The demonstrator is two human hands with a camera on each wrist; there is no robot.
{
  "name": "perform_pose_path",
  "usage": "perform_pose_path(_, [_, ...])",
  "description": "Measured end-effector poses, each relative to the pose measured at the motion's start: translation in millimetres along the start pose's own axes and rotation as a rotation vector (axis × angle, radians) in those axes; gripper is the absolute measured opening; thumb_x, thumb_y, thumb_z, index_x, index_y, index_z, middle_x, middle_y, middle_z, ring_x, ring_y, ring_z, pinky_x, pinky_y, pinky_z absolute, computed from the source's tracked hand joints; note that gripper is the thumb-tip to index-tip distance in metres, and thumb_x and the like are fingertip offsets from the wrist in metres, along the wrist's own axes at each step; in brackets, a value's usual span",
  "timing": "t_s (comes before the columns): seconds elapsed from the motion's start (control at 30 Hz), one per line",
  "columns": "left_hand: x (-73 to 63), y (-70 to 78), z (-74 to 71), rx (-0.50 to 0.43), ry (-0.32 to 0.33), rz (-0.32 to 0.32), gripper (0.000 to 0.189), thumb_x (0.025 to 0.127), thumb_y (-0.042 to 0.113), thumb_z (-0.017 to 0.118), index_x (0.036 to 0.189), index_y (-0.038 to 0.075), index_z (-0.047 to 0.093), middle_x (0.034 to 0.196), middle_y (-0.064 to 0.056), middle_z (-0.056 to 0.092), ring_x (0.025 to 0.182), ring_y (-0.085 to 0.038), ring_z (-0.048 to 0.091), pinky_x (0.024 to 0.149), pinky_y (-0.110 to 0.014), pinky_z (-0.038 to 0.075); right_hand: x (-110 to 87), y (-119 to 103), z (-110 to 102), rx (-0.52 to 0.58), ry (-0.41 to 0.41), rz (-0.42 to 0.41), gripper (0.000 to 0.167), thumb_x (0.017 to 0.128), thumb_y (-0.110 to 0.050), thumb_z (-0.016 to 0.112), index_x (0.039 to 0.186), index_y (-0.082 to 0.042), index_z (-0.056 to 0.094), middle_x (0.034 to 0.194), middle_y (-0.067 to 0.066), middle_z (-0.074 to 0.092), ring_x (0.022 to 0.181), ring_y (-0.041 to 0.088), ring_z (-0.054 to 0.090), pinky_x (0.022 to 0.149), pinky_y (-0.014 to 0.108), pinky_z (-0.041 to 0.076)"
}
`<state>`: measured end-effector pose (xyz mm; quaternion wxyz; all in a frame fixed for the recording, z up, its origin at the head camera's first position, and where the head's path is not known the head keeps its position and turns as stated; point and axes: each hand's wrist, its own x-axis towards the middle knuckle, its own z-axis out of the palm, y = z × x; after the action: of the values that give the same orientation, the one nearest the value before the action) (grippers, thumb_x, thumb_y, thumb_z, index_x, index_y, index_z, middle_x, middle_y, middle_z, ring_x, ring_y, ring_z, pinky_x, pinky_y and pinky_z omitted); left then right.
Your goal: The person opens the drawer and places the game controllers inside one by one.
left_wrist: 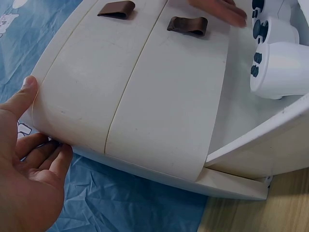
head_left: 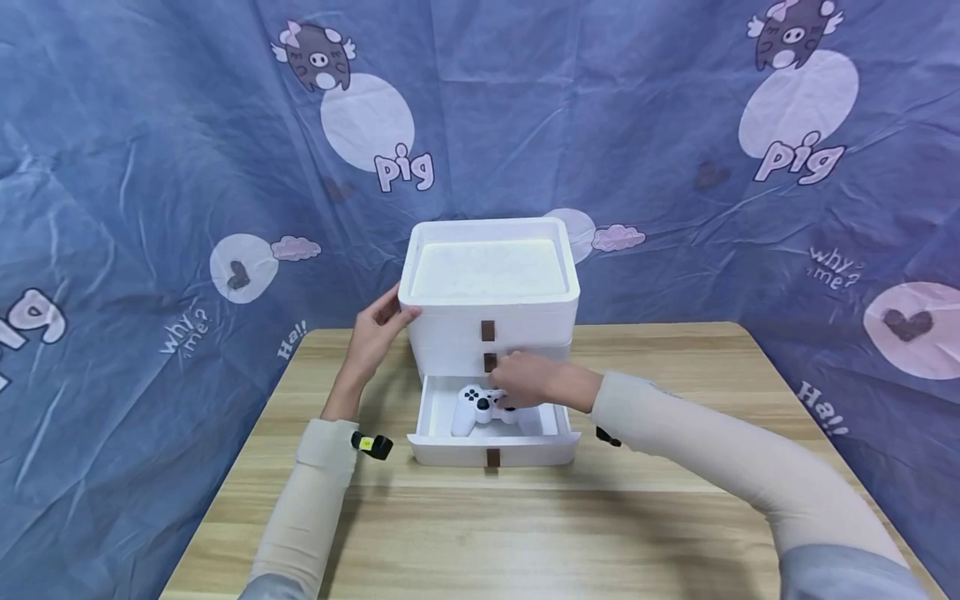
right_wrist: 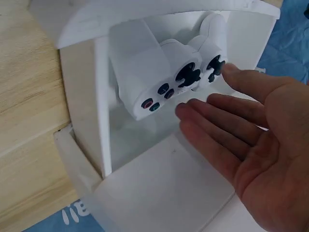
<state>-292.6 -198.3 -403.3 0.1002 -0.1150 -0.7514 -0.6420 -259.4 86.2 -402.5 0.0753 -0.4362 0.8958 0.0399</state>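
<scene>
A small white drawer unit (head_left: 450,329) with a shallow tray-like top stands on the table. Its bottom drawer (head_left: 450,455) is pulled out, and a white game controller (head_left: 483,414) with black sticks and buttons lies inside. My left hand (head_left: 371,337) holds the unit's upper left corner, thumb (left_wrist: 29,87) at the front edge and fingers bent against the side. Over the open drawer is my right hand (head_left: 528,379), fingers extended in the right wrist view. Its thumb tip overlaps the controller (right_wrist: 188,58) near one stick, while the other fingers stretch out beside it.
Two upper drawers are closed, each with a brown pull tab (head_left: 488,331). The wooden table (head_left: 495,533) extends in front and to both sides. A blue patterned cloth (head_left: 495,108) hangs behind and around it.
</scene>
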Motion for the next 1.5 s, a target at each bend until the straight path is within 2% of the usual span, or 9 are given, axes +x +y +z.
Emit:
perform_pose_path(0.1, [-0.4,-0.8,-0.2,0.003,-0.002,-0.002,0.068,0.100,0.027,0.079,0.161,0.016,0.049,0.164,-0.009,0.051,0.152,-0.022,0.049,0.122,-0.037,0.049,-10.4,2.9,-2.5,0.005,0.088,-0.056,0.014,0.097,-0.022,0.080,0.089,-0.011,0.077,0.071,-0.002,0.068,0.060,0.008,0.049,0.054,0.023,0.042])
perform_pose_path(0.2, [-0.7,-1.7,-0.7,0.003,0.001,-0.001,0.068,0.100,0.027,0.079,0.161,0.017,0.050,0.165,-0.009,0.050,0.153,-0.022,0.048,0.122,-0.037,0.049,-21.3,4.3,-3.3,0.031,0.202,-0.116,0.019,0.096,-0.015,0.079,0.079,-0.013,0.072,0.066,-0.005,0.064,0.057,0.005,0.047,0.053,0.020,0.041])
perform_pose_path(0.3, [-0.7,-2.7,-1.3,0.003,-0.001,0.004,0.067,0.101,0.027,0.078,0.161,0.017,0.049,0.166,-0.008,0.048,0.154,-0.023,0.046,0.123,-0.037,0.047,-32.4,3.1,-2.6,0.076,0.303,-0.143,0.026,0.096,-0.010,0.077,0.073,-0.016,0.067,0.062,-0.009,0.056,0.055,0.002,0.041,0.051,0.017,0.035])
perform_pose_path(0.5, [-0.5,-2.5,-2.2,0.002,0.002,0.004,0.068,0.101,0.029,0.078,0.162,0.018,0.048,0.167,-0.007,0.047,0.155,-0.023,0.045,0.123,-0.036,0.047,-56.0,-3.3,3.2,0.153,0.442,-0.109,0.030,0.095,-0.009,0.075,0.071,-0.021,0.062,0.061,-0.014,0.050,0.055,-0.002,0.036,0.049,0.014,0.029])
perform_pose_path(0.67, [-0.1,-2.9,-2.5,0.003,0.009,0.009,0.069,0.100,0.030,0.078,0.161,0.017,0.048,0.167,-0.008,0.047,0.155,-0.025,0.045,0.123,-0.039,0.047,-71.7,-10.3,11.9,0.203,0.520,-0.069,0.021,0.095,-0.011,0.075,0.077,-0.021,0.070,0.067,-0.014,0.062,0.056,-0.005,0.042,0.048,0.013,0.034])
perform_pose_path(0.77, [-1.0,-2.8,-2.0,0.002,0.005,0.005,0.070,0.100,0.030,0.078,0.162,0.017,0.048,0.167,-0.008,0.047,0.155,-0.025,0.045,0.123,-0.039,0.047,-78.4,-16.6,18.9,0.241,0.550,-0.042,0.013,0.096,-0.012,0.077,0.084,-0.018,0.078,0.075,-0.011,0.073,0.059,-0.005,0.051,0.051,0.013,0.043])
perform_pose_path(0.9, [-2.7,-3.7,-1.0,-0.003,0.008,0.002,0.069,0.101,0.029,0.078,0.162,0.018,0.048,0.167,-0.007,0.048,0.155,-0.023,0.045,0.123,-0.037,0.046,-84.6,-26.9,30.9,0.290,0.569,0.008,0.007,0.096,-0.013,0.079,0.090,-0.014,0.082,0.081,-0.007,0.078,0.063,-0.003,0.058,0.056,0.014,0.051])
perform_pose_path(1.13, [-3.4,-5.2,-0.1,-0.002,0.011,0.007,0.067,0.101,0.027,0.077,0.161,0.016,0.049,0.167,-0.008,0.047,0.156,-0.023,0.044,0.125,-0.039,0.045,-91.7,-47.5,57.4,0.400,0.507,0.095,0.008,0.096,-0.013,0.078,0.089,-0.012,0.082,0.074,-0.009,0.074,0.064,-0.009,0.055,0.056,0.012,0.050])
perform_pose_path(1.5, [-2.4,-3.7,1.5,0.001,0.007,0.016,0.071,0.100,0.032,0.079,0.162,0.017,0.048,0.167,-0.007,0.048,0.155,-0.023,0.045,0.124,-0.038,0.045,-86.7,-68.4,97.3,0.513,0.475,0.166,0.009,0.097,-0.009,0.075,0.099,-0.007,0.083,0.082,0.000,0.080,0.066,-0.005,0.062,0.058,0.014,0.054])
